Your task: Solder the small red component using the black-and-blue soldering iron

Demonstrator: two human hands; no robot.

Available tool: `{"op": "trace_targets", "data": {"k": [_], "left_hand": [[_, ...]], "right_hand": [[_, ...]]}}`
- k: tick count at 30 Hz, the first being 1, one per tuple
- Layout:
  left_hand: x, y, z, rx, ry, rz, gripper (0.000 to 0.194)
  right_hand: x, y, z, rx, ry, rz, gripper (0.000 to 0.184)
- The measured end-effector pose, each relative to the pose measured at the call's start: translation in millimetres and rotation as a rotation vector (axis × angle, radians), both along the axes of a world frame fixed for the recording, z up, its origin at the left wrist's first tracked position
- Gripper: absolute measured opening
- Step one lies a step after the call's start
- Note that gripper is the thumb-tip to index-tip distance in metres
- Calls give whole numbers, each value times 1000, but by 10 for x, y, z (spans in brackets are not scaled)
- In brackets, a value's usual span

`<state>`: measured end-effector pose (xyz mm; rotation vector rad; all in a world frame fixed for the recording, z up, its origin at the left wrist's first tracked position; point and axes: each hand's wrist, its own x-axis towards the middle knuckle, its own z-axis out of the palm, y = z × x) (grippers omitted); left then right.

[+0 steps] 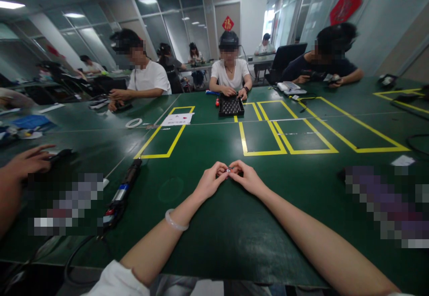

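Note:
Fingertips of my left hand (pixel 212 180) and my right hand (pixel 247 178) meet just above the green table (pixel 234 229). Pinched between them is a tiny object (pixel 229 171) with a silvery part and some red. Its kind is too small to make out, and the fingers cover most of it. Both hands are closed, thumbs and forefingers pressed together around it. A pale bracelet (pixel 176 221) circles my left wrist.
A dark cylindrical tool with a cable (pixel 122 193) lies to the left, near another person's hand (pixel 28 162). Yellow tape outlines (pixel 264 154) mark the table ahead. Across it, a person works at a black tray (pixel 231 114). A white sheet (pixel 177 119) and ring (pixel 134 123) lie left.

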<state>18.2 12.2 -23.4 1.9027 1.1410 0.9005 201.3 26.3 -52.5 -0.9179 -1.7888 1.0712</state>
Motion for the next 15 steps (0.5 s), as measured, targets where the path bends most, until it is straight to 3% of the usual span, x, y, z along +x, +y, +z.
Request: {"op": "trace_targets", "data": {"k": [5,8,11,15], "left_hand": [[-36,-2,-1,-1,72,12,24],[-226,-85,118,10,219,84,36],[-664,-252,329,15,472,112,56],[-1614,-537,546,50,812,240,71]], "right_hand": [[11,-9,11,8,-25,3,16],[16,-13,29,-15,-35,-5,16],[15,-18,43,-21,-56,0,16],[5,-14,37,-3,-93,-8,15]]}}
